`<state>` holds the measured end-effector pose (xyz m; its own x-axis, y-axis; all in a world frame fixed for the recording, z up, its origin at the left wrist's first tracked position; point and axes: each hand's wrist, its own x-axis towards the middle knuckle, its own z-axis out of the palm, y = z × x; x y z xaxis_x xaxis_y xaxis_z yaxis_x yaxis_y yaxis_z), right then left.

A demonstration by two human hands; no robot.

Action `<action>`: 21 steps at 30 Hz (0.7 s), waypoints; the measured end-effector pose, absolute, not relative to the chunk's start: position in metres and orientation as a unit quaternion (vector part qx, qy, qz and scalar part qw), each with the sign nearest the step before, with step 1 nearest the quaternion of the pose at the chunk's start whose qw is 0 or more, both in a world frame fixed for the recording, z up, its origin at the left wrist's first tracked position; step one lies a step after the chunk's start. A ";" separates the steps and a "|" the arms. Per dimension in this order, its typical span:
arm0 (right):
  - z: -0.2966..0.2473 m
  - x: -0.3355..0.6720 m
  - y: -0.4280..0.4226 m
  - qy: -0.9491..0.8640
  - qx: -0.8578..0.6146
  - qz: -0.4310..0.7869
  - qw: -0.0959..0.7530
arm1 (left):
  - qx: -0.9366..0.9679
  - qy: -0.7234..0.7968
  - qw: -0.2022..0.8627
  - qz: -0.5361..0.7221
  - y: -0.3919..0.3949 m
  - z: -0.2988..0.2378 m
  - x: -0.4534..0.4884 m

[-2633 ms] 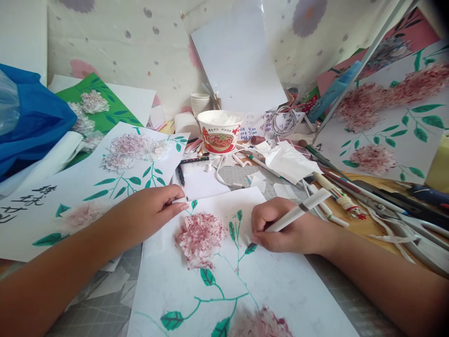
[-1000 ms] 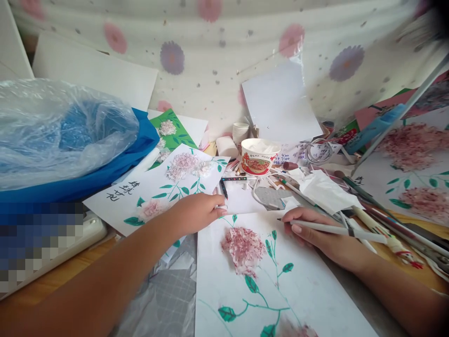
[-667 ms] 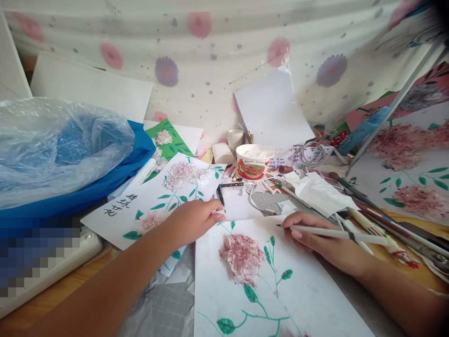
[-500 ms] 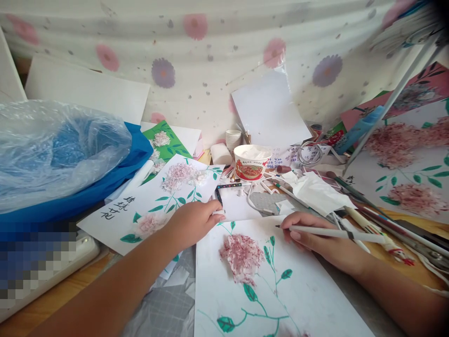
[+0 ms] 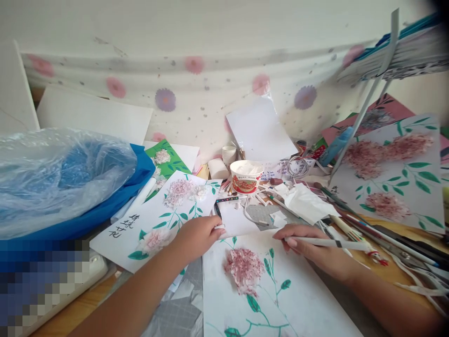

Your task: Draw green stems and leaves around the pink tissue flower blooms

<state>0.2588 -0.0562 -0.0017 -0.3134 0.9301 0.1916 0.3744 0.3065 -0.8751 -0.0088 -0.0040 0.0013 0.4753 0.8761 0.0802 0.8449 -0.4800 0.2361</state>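
My right hand (image 5: 308,241) is closed around a white marker pen (image 5: 329,243), tilted low over the top right of a painted sheet (image 5: 308,299). That sheet carries a raised pink flower (image 5: 244,269) and green leaves on thin stems. My left hand (image 5: 201,234) is pinched at the sheet's upper left corner, with a small white piece between thumb and finger that I cannot make out. Just behind those fingers lies a black pen (image 5: 218,211). Under my left forearm rests a second flower sheet (image 5: 115,243) with black brush characters, partly hidden.
A paper bowl (image 5: 246,178) stands at the back among pens, scraps and stacked paper cups (image 5: 229,155). Crumpled tissue (image 5: 305,201) lies behind my right hand. A plastic-covered blue bag (image 5: 70,173) fills the left. Another flower painting (image 5: 396,173) leans at right behind a metal bar.
The view has tilted up, so the scene sits lower in the picture. Both hands keep nearly the same places by the sheet, and the marker pen stays in my right hand.
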 end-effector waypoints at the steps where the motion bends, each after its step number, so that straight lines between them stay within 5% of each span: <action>1: 0.002 0.257 -0.057 -0.723 -0.455 0.363 0.372 | 0.855 0.501 0.084 0.104 -0.005 0.002 -0.009; 15: 0.016 0.210 -0.044 -0.689 -0.304 0.483 0.447 | 0.865 0.404 0.242 0.174 -0.027 0.012 0.009; 21: 0.007 0.213 -0.046 -0.660 -0.297 0.514 0.461 | 0.874 0.400 0.228 0.156 -0.031 0.011 0.013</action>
